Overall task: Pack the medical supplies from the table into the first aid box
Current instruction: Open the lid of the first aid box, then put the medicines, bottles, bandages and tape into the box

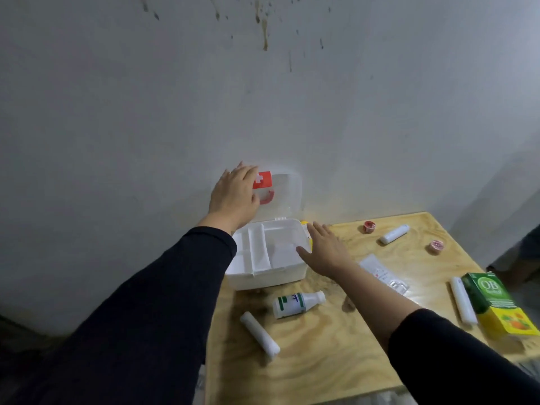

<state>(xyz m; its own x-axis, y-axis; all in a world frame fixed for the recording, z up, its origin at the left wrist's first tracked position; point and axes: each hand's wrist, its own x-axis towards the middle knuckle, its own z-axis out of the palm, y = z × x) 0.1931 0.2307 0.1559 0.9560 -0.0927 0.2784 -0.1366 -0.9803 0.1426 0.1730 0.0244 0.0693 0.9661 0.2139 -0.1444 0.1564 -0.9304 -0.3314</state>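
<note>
Near the table's [336,346] front edge lies the white bottle [298,304], cap pointing right, just in front of the open first aid box [263,276]. Her right hand [324,249], spread and empty, hovers nearest; left hand [236,194] rests flat against the lid [287,194].

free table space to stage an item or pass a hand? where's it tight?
Largest bare patch: near edge of the table, between the white tube and the right forearm. Another strip lies between the small white bottle and the sachet. Crowded: right edge, where a second tube touches the green-yellow carton; also just in front of the first aid box.
</note>
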